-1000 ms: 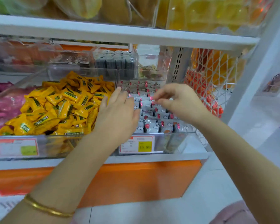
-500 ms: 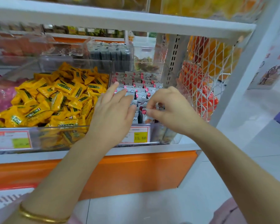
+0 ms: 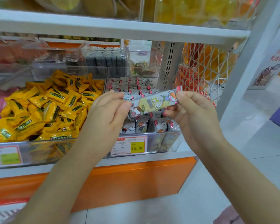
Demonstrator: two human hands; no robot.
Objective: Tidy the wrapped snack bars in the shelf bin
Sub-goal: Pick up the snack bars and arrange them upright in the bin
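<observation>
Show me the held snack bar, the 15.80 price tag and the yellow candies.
snack bar [image 3: 153, 102], head view, middle of its wrapper.
price tag [image 3: 129, 145], head view, centre of the label.
yellow candies [image 3: 55, 104], head view, middle of the pile.

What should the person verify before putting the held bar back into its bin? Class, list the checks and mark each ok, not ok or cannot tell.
1. Held bar gripped at both ends, with the left hand and right hand pinching it: ok.
2. Held bar lifted clear above the clear bin: ok.
3. Held bar turned to match the standing bars: not ok, it lies slanted crosswise.
4. Free slot in the front row: cannot tell.
5. Wrapper undamaged: cannot tell, the hands cover its ends.
</observation>
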